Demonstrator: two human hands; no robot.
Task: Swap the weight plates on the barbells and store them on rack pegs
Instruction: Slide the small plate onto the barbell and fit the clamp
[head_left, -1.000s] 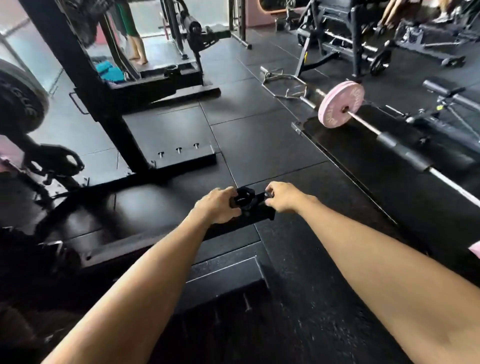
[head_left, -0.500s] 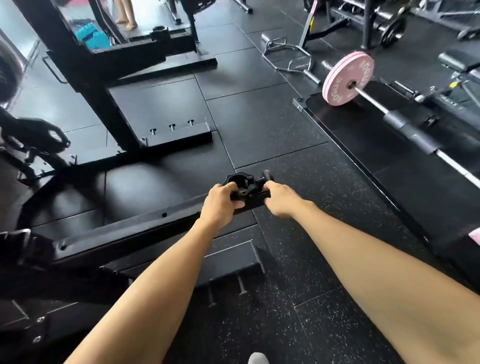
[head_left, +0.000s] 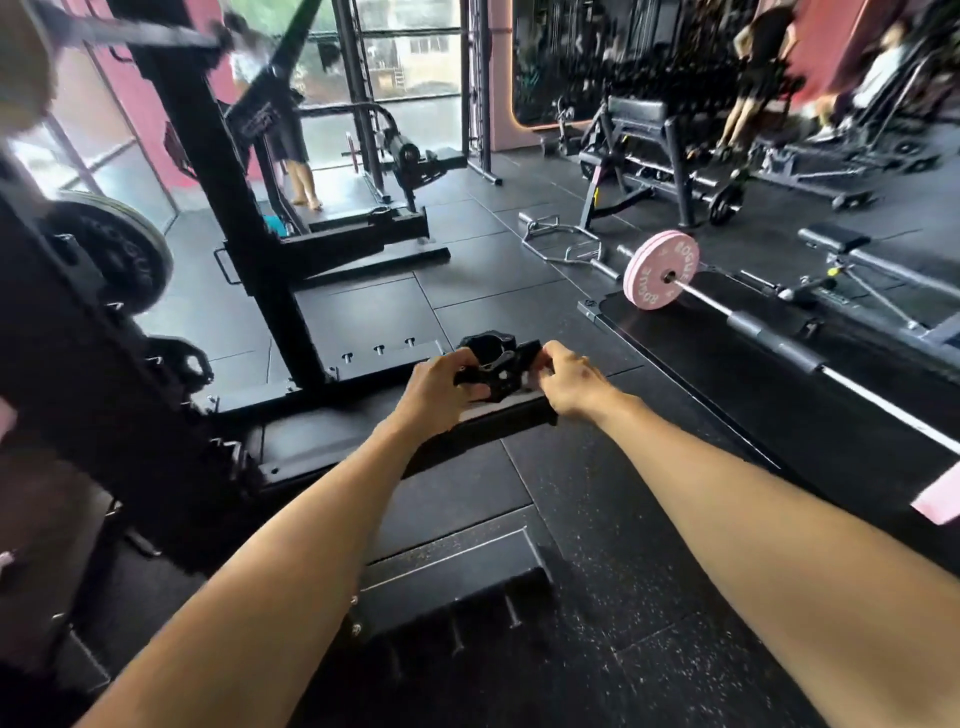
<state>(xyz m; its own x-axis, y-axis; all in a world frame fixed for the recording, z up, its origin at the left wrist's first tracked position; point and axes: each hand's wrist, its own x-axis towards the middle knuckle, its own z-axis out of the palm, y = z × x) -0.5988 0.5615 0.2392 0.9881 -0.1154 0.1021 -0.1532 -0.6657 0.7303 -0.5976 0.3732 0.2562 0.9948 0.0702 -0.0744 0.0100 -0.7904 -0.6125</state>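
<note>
Gripping a black barbell collar (head_left: 487, 362) at frame centre, the left hand (head_left: 435, 391) curls its fingers round the collar's left side while the right hand (head_left: 567, 380) pinches its lever end on the right. Collar hangs over a black rack base beam (head_left: 498, 415), ring opening facing up and away. Pink weight plate (head_left: 661, 270) stands upright at right of centre on a barbell (head_left: 779, 332) whose long axis runs diagonally to the lower right across the floor. Dark plate (head_left: 117, 249) at left, on the rack.
</note>
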